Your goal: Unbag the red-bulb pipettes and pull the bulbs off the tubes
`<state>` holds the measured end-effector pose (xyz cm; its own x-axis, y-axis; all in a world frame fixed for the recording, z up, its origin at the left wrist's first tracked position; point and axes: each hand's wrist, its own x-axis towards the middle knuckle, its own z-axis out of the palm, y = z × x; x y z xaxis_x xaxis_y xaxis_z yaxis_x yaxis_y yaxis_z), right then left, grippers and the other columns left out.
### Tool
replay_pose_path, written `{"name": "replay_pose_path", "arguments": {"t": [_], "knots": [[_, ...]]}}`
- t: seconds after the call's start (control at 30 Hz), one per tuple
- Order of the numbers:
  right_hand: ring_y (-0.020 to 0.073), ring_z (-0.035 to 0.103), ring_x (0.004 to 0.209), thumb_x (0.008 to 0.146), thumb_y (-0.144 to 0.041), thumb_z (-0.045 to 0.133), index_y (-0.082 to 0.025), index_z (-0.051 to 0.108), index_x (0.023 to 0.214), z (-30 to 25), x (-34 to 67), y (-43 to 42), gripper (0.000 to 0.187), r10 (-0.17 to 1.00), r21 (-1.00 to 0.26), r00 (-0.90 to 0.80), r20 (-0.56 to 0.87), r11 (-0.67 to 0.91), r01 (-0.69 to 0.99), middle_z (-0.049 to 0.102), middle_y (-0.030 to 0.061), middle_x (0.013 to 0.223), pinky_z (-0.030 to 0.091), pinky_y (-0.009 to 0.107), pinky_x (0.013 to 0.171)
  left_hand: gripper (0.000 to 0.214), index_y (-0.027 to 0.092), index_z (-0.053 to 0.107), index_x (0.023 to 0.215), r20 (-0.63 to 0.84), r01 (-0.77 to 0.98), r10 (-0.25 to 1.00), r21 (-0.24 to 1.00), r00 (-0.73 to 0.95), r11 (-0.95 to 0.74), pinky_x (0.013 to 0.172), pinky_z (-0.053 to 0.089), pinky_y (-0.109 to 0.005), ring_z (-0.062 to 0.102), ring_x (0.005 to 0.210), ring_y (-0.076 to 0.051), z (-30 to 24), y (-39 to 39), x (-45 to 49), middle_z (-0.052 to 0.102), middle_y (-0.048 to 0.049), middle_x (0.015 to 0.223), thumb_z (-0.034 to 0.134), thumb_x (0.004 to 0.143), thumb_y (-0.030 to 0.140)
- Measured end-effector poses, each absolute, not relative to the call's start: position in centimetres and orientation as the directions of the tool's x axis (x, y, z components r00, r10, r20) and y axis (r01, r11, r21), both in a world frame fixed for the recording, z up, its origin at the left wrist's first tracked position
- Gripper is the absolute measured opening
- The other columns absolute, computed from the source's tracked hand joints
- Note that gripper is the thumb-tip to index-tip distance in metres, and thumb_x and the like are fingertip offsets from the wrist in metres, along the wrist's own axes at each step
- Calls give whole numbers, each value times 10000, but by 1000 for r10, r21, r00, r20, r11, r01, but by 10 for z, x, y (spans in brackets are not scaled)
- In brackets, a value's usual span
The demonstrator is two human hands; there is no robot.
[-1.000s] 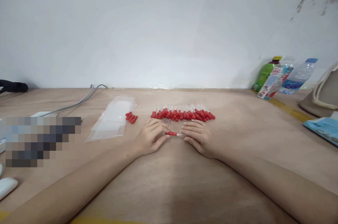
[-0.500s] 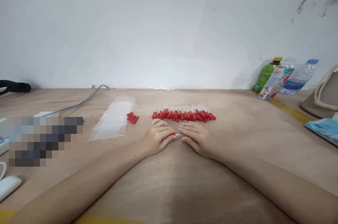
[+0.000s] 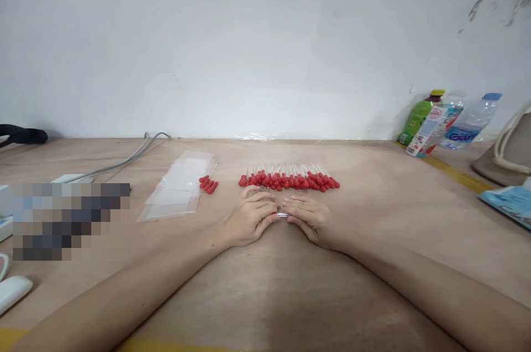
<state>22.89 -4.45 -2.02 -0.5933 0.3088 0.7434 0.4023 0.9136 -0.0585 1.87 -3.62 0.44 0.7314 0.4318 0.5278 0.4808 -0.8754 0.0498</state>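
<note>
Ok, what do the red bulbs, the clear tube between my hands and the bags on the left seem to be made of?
Red bulbs: probably matte rubber, rounded with little shine; plastic is possible. Clear tube: glossy glass or hard plastic, see-through with a bright highlight; can't tell which. Bags: likely thin, smooth plastic film, as the table shows faintly through.

- An indoor tabletop workspace; home, office or workshop cannot be told.
- Wood-grain table (image 3: 373,175) against a white wall (image 3: 249,36) with a marred patch.
- Red-bulbed droppers (image 3: 285,180) in a row, clear plastic bags (image 3: 176,180) nearby.
- Drink bottles (image 3: 415,124), grey cable (image 3: 120,164).
</note>
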Motion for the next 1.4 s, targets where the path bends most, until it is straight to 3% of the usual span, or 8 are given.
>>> {"name": "replay_pose_path", "arguments": {"t": [0.57, 0.73, 0.83, 0.93, 1.03, 1.17, 1.23, 1.4], "knots": [[164, 529, 1097, 846, -117, 436, -194, 468, 1233, -26, 241, -47, 396, 244, 25, -646, 723, 925, 378, 607, 71, 1132, 440, 374, 967, 168, 205, 595, 924, 492, 450, 408, 36, 769, -892, 974, 257, -410, 525, 1077, -190, 6, -41, 9, 680, -23, 937, 436, 877, 229], [167, 581, 1012, 849, -125, 440, -220, 537, 1163, -22, 254, -49, 342, 361, -85, -521, 773, 874, 479, 650, 50, 1031, 467, 363, 927, 185, 206, 593, 960, 566, 551, 471, 34, 677, -834, 891, 320, -397, 540, 1018, -199, 6, -38, -9, 660, -43, 974, 427, 881, 223], [154, 611, 833, 846, -186, 479, -218, 588, 1093, -21, 256, -49, 272, 436, -122, -464, 771, 816, 565, 657, 46, 875, 514, 304, 760, 141, 195, 611, 890, 644, 556, 433, 14, 631, -831, 777, 381, -343, 541, 893, -184, 9, -34, -15, 627, -55, 953, 487, 855, 252], [131, 532, 632, 854, -235, 466, -217, 609, 1057, -22, 253, -50, 249, 470, -92, -462, 752, 768, 634, 563, 21, 671, 457, 269, 582, 159, 189, 623, 910, 744, 597, 462, 105, 484, -795, 673, 416, -278, 514, 774, -148, 18, -21, -21, 557, -55, 859, 497, 844, 260], [144, 498, 657, 862, -208, 426, -195, 578, 1105, -21, 249, -50, 287, 513, -88, -447, 733, 722, 686, 524, 29, 678, 413, 291, 616, 224, 163, 631, 935, 748, 713, 618, 295, 242, -636, 649, 430, -278, 510, 782, -166, 33, 1, -39, 512, -58, 820, 479, 825, 285], [158, 507, 736, 846, -167, 407, -199, 547, 1114, -17, 241, -50, 304, 557, -124, -450, 698, 713, 690, 586, 45, 800, 378, 307, 685, 314, 152, 599, 993, 389, 755, 921, 610, -19, -242, 568, 432, -268, 544, 677, -163, 48, 28, -78, 549, -41, 777, 456, 780, 332], [156, 503, 713, 828, -161, 423, -184, 583, 987, -16, 233, -49, 227, 549, -137, -433, 715, 717, 683, 599, 35, 758, 355, 306, 678, 361, 171, 567, 1016, 304, 742, 950, 652, -72, -152, 529, 418, -244, 552, 650, -157, 49, 36, -96, 566, -19, 750, 518, 720, 373], [135, 488, 631, 796, -159, 448, -175, 569, 747, -19, 213, -40, 132, 501, -90, -410, 762, 709, 699, 577, 11, 642, 307, 302, 651, 380, 179, 535, 863, 297, 755, 947, 647, -118, -109, 498, 404, -227, 556, 610, -147, 41, 42, -119, 575, 1, 664, 620, 607, 446]]}}
